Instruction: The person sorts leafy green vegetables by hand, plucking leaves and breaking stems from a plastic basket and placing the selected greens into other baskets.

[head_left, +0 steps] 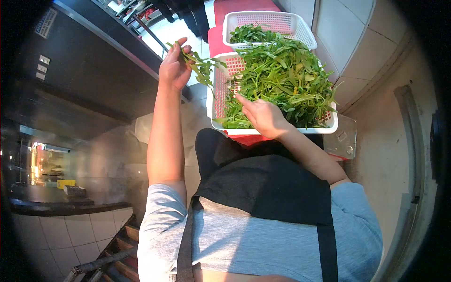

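Observation:
Leafy green stems [203, 70] hang from my left hand [175, 66], which is raised to the left of the near white basket and closed around their ends. A large heap of greens [286, 80] fills most of that near white basket [282, 131] and rises above its rim. Over the front left part of the heap is my right hand [263, 116], its index finger stretched out toward the leaves and nothing visible in its grasp. Behind it, a second white basket [303, 35] holds a smaller pile of greens [251, 34].
Both baskets rest on a red surface [224, 6] beside a tiled wall [347, 28]. A clear plastic container [346, 136] is at the right. Another person's dark-clothed legs [190, 19] show at the top. Wooden stairs [123, 258] lie lower left.

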Available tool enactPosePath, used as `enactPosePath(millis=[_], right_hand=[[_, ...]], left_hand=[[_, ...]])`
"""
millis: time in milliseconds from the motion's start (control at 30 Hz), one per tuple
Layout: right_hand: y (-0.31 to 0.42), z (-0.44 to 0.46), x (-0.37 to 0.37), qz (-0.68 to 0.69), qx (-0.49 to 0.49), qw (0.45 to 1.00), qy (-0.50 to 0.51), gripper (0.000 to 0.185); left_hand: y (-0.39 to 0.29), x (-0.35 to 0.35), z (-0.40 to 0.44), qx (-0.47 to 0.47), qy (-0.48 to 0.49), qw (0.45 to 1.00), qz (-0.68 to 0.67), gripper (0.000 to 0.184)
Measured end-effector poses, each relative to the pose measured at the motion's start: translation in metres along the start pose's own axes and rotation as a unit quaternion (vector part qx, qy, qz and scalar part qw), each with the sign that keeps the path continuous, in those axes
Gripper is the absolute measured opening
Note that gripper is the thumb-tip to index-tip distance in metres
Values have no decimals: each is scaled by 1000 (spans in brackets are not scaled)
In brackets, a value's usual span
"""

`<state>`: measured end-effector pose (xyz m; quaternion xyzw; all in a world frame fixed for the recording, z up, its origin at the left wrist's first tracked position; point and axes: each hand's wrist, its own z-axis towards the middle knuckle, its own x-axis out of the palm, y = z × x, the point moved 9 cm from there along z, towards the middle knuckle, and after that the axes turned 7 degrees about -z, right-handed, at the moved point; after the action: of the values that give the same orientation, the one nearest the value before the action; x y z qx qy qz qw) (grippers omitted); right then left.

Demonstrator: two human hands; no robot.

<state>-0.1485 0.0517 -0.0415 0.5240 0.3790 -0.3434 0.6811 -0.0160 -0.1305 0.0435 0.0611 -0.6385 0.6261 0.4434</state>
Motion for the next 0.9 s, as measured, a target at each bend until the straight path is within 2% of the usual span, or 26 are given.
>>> enactPosePath(millis=[133, 233, 267, 367, 400, 500, 567, 667, 767, 900], right_hand=[[-1, 2, 2, 0, 66, 993, 100, 45], [7, 2, 9, -47, -90, 990, -100, 41], [12, -4, 6, -98, -143, 974, -144, 32], [12, 10, -12, -36, -141, 985, -95, 22], [11, 16, -26, -18, -119, 987, -108, 19], [-7, 58, -43, -96, -114, 980, -129, 11], [-21, 85, -55, -179, -112, 965, -153, 11], [-61, 126, -39, -313, -42, 948, -45, 12], [-70, 134, -38, -366, -31, 929, 31, 17], [-66, 132, -108, -149, -22, 988, -16, 17]], left_hand=[[3, -16, 4, -1, -48, 997, 52, 25], [-2, -11, -4, 69, -114, 960, 247, 23], [-1, 0, -8, 96, -107, 946, 289, 24], [8, 24, -12, 119, -28, 935, 333, 25], [15, 21, -10, 114, -21, 947, 299, 24], [33, 17, -19, 69, -35, 974, 213, 22], [34, 19, -27, 79, -34, 966, 245, 22], [29, 14, -34, 97, -23, 957, 271, 21], [18, 5, -42, 98, -34, 962, 251, 21], [12, 0, -46, 97, -34, 967, 234, 21]])
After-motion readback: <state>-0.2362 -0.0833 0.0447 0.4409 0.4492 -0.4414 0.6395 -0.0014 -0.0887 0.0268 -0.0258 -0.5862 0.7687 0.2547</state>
